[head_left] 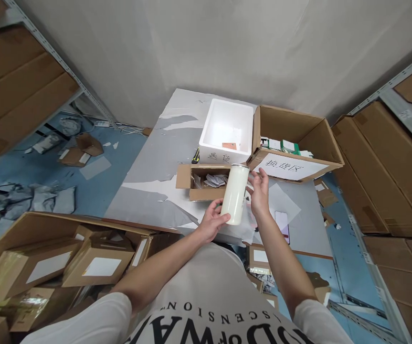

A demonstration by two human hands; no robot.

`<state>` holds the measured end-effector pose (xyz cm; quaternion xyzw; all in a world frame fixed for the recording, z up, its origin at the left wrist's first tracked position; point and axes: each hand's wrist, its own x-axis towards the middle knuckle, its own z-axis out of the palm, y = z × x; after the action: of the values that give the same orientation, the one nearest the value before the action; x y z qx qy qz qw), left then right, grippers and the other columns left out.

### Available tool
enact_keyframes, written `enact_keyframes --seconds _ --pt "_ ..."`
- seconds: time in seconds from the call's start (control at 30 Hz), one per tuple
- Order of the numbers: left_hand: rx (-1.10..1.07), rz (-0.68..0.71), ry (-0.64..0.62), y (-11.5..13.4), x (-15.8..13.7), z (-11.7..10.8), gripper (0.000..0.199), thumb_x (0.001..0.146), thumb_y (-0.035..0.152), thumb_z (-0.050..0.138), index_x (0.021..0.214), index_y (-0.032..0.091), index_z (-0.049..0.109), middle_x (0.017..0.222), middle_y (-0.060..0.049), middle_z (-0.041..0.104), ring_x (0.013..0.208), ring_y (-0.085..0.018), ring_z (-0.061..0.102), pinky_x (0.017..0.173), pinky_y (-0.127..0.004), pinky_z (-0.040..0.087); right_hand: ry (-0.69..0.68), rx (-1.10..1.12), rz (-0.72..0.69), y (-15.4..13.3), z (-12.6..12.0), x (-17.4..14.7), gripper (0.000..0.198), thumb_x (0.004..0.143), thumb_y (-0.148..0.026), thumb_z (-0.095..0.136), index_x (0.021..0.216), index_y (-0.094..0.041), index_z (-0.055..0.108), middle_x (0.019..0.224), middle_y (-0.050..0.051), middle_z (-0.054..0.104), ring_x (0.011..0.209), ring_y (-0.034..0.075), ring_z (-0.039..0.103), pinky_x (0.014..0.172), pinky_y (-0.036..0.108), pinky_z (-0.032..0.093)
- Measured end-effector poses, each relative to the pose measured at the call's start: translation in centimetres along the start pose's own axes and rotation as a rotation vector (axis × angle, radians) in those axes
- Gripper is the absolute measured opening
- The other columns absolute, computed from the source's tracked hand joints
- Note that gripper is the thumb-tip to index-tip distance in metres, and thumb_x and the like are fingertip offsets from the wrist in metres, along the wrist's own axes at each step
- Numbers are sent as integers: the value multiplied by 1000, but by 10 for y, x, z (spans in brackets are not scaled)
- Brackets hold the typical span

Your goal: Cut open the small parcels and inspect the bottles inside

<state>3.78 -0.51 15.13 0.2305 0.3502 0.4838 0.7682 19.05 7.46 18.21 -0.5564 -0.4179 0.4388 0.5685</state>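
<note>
A cream-coloured tumbler [235, 195] with a silvery rim and small dark print on its right side is held slightly tilted over the table. My left hand [213, 220] grips it round the lower end, thumb across the front. Beside its upper right side is my right hand [259, 192], fingers apart and a little curled; whether a fingertip touches the tumbler I cannot tell. Just behind the tumbler stands a small opened carton [206, 193] with crumpled packing in it.
A white foam box [207, 155] and a large labelled carton [299, 176] holding green-and-white boxes stand behind. A yellow-black cutter [196, 156] lies beside the foam box. To the right lies a phone [282, 224]. A big carton of parcels [30, 222] stands front left; shelves flank both sides.
</note>
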Motion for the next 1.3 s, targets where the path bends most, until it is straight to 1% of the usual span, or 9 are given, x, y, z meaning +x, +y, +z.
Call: enact_keyframes --seconds 0.13,0.27,0.4,0.47,0.57,0.67,0.9,1.1,1.3 --pt "325 225 153 -6 1 3 69 53 32 87 111 22 51 104 -6 60 95 -20 59 80 -31 49 -43 -179 -100 -12 -4 -17 68 76 -55 63 134 -29 38 132 10 49 101 20 59 78 32 51" --pt "627 318 264 -11 -1 3 67 51 36 86 108 22 53 113 -8 57 104 -24 54 78 -31 49 -29 -183 -44 -15 -4 -12 67 67 -51 72 124 -26 46 115 7 58 83 17 59 67 28 50" --pt "577 343 230 -15 1 -2 83 41 42 90 111 23 51 116 -9 54 109 -25 52 86 -34 47 -26 33 83 -6 -8 1 54 68 -51 70 112 -27 49 96 2 63 73 16 58 60 26 49" --pt "355 251 117 -14 2 -4 80 47 53 86 113 22 51 118 -10 55 109 -25 53 88 -35 47 -26 139 84 -1 -11 4 50 72 -53 65 111 -27 50 95 1 64 76 17 60 65 29 51" --pt "-31 -108 -130 -10 0 -5 63 71 68 62 113 21 54 118 -12 60 104 -27 60 87 -41 47 -102 186 88 5 -13 5 50 78 -63 50 113 -26 51 101 4 66 84 21 65 73 37 53" --pt "-227 -366 -336 -8 -4 -5 61 81 63 51 120 15 55 118 -16 64 103 -30 64 88 -44 46 -205 192 133 7 -12 1 60 81 -69 37 116 -23 54 107 9 67 87 26 67 73 43 54" --pt "-306 -427 -388 -13 -9 -9 60 78 49 60 122 7 55 116 -19 65 106 -29 64 89 -39 47 -244 130 121 8 -9 -7 68 83 -71 29 122 -22 55 120 11 63 95 28 66 76 43 54" --pt "-207 -212 -153 -19 -9 -8 57 60 34 82 109 21 56 106 -6 65 92 -22 65 82 -38 51 -175 217 26 8 -13 -7 65 82 -64 45 137 -30 43 129 8 58 109 24 60 84 39 51" --pt "217 173 95 -25 -1 -11 68 50 25 88 108 21 54 105 -5 60 94 -17 58 80 -29 50 -192 42 -27 -21 -30 -9 75 69 -62 66 133 -32 42 135 9 50 105 22 60 77 34 54"
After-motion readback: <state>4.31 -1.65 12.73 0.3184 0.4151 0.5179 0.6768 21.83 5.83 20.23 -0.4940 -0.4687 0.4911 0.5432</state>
